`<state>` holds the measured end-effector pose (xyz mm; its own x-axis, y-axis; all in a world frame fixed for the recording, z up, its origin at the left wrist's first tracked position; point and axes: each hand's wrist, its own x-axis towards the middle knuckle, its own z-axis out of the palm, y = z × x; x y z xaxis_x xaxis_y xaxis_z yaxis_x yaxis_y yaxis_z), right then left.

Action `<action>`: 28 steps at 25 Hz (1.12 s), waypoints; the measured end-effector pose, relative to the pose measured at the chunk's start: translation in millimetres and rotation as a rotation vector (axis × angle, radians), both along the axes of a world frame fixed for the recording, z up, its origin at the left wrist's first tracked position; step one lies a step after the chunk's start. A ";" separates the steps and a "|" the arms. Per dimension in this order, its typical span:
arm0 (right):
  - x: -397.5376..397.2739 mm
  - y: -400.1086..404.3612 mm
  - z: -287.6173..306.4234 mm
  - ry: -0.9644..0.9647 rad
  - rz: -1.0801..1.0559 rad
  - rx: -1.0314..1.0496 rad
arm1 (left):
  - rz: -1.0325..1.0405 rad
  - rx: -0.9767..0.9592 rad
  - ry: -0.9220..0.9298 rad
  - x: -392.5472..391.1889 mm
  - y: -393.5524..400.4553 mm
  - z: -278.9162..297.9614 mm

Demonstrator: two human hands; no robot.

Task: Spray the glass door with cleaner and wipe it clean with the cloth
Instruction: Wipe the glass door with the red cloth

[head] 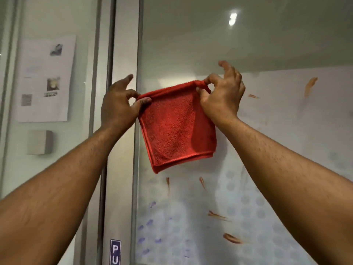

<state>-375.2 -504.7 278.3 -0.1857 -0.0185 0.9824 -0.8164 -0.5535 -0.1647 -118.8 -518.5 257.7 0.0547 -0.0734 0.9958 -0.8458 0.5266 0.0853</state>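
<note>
A folded red cloth (175,127) hangs in front of the glass door (267,140), held up by its two top corners. My left hand (119,104) pinches the top left corner between thumb and forefinger. My right hand (222,92) pinches the top right corner, its other fingers raised. Orange-brown smears (310,86) and purple marks (150,222) dot the glass around and below the cloth. No spray bottle is in view.
The door's metal frame (124,54) runs upright at the left of the glass, with a blue sticker (115,251) low on it. Further left, a printed sheet (44,79) is stuck on a wall panel above a small grey box (40,142).
</note>
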 end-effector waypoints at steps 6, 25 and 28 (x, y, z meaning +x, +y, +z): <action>27.4 -21.6 14.0 0.081 -0.341 -0.087 | 0.090 -0.009 -0.097 14.2 -25.9 34.9; 95.9 -69.4 -22.4 0.279 -0.603 0.274 | -0.250 -0.128 0.001 38.0 -82.2 -5.0; 95.6 -72.9 4.9 0.121 -0.559 0.279 | -0.124 -0.110 -0.023 40.7 -87.1 -25.1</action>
<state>-279.6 -577.6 283.2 -0.1294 -0.2096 0.9692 -0.9915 0.0122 -0.1297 -78.2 -605.7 232.6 0.0287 0.0315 0.9991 -0.7750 0.6320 0.0023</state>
